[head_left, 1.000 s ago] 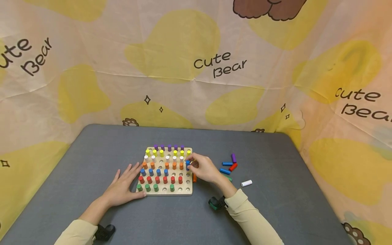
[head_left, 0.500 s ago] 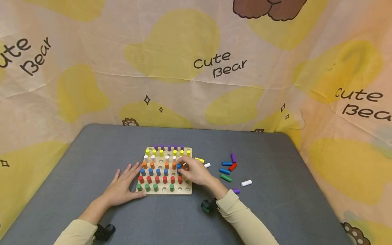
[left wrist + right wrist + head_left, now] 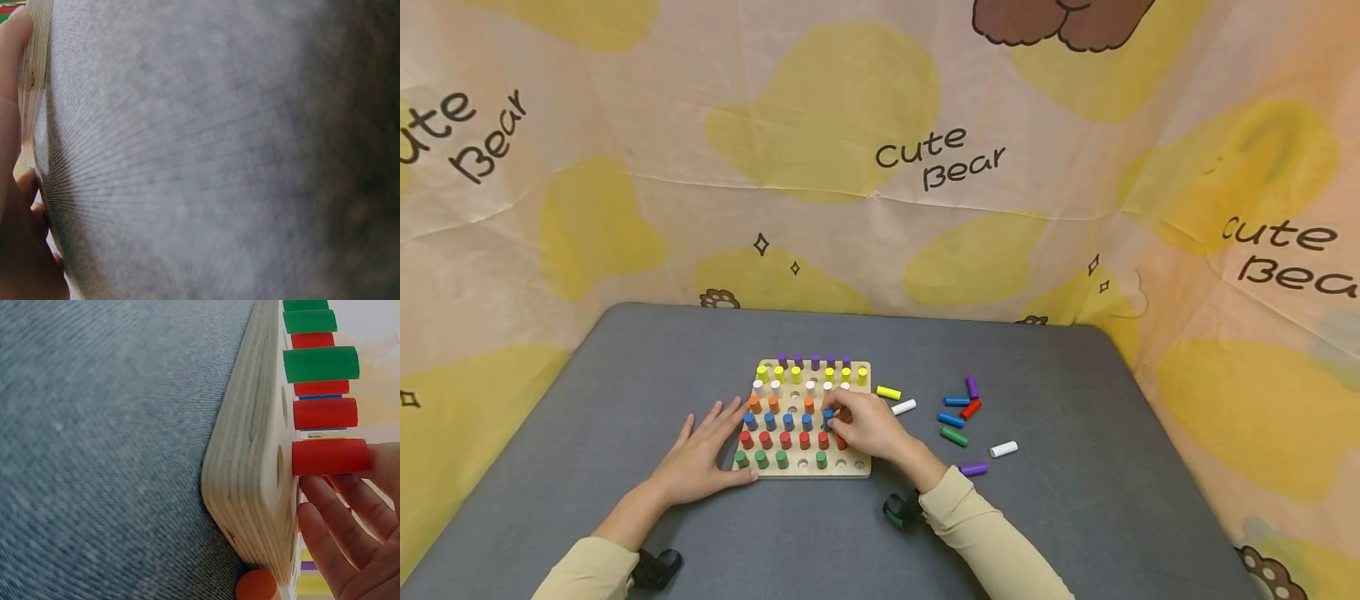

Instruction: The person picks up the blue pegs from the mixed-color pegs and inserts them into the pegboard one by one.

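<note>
A wooden pegboard (image 3: 850, 477) holds rows of upright coloured pegs, one colour to a row. My right hand (image 3: 867, 423) is over the board's right half, pinching a blue peg (image 3: 827, 417) upright at the blue row, just right of the other blue pegs. In the right wrist view a red peg (image 3: 331, 457) stands in front of the right hand's fingers (image 3: 337, 525), and the blue peg is hidden. My left hand (image 3: 703, 460) lies with straight, spread fingers along the board's left edge, its thumb at the front left corner. The left wrist view shows that thumb (image 3: 14, 37) against the board's side.
Loose pegs lie right of the board: a yellow peg (image 3: 888, 392), a white peg (image 3: 1003, 449), a green peg (image 3: 953, 436), a red peg (image 3: 971, 409), a purple peg (image 3: 973, 469) and several others. An orange peg (image 3: 256, 585) lies beside the board's edge. A patterned cloth (image 3: 820, 108) hangs behind the grey table (image 3: 1075, 400).
My right hand has moved left across the board with the blue peg, from the right edge to the blue row. The left hand has stayed still.
</note>
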### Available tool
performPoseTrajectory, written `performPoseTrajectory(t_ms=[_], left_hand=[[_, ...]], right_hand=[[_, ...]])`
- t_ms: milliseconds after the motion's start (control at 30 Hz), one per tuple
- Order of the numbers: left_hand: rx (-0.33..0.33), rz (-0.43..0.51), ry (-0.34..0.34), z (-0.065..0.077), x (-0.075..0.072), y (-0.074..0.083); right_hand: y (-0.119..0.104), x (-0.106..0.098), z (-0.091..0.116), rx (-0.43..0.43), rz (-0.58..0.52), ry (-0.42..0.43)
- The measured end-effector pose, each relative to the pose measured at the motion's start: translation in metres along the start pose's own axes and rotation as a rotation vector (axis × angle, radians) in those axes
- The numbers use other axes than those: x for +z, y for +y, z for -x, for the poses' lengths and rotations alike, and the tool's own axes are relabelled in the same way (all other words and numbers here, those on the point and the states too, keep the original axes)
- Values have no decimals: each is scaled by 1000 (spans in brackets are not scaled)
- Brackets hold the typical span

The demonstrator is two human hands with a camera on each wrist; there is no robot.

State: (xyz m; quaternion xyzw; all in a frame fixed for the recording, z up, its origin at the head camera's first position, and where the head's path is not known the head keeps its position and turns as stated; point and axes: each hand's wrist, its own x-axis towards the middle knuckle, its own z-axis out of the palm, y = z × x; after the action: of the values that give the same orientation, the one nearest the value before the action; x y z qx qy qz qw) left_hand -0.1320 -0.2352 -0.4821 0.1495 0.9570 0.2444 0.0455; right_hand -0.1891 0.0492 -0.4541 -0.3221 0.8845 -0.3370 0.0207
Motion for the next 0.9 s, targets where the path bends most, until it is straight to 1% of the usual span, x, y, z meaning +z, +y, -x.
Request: performPoseTrajectory(t_ms=[200, 433, 700, 900], left_hand=[[-3, -1, -4, 0, 0, 0], [1, -1, -1, 0, 0, 0], [3, 1, 5, -1, 0, 0], [1, 0, 5, 0, 1, 0]], right_hand=[[0, 1, -1, -5, 18, 4], [-1, 3, -3, -6, 12, -14], [-3, 2, -2, 4, 33, -33], [-4, 0, -1, -11, 37, -35]])
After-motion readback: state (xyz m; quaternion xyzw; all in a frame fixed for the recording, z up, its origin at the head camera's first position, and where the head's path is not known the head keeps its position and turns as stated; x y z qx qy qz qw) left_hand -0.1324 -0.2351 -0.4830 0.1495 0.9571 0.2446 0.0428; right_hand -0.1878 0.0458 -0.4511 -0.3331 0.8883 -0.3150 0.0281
